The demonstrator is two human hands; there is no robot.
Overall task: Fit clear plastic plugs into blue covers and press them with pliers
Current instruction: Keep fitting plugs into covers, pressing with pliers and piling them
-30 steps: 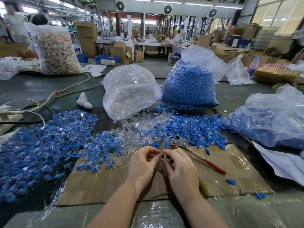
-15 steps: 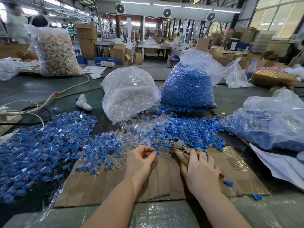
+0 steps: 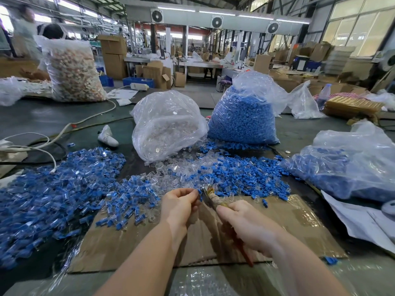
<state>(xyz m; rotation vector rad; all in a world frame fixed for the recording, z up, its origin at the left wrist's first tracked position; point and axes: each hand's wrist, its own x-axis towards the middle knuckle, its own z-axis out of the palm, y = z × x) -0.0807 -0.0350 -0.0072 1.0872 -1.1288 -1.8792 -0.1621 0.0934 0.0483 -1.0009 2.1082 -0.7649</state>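
Toward counter's left edge, heaped assembled pieces (image 3: pixel 49 193). Left hand (image 3: pixel 179 205) pinching a small blue cover (image 3: pixel 199 191), plug presumably inside; light, stiff, slippery, best held by its sides. Right hand (image 3: pixel 245 226) wrapped round pliers (image 3: pixel 210 194), nose at the cover. Behind: bag of clear plugs (image 3: pixel 168 127), then bag of blue covers (image 3: pixel 243 118).

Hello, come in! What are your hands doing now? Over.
Left hand pinching blue cover. Right hand gripping pliers, head beside cover. Nothing in the way.
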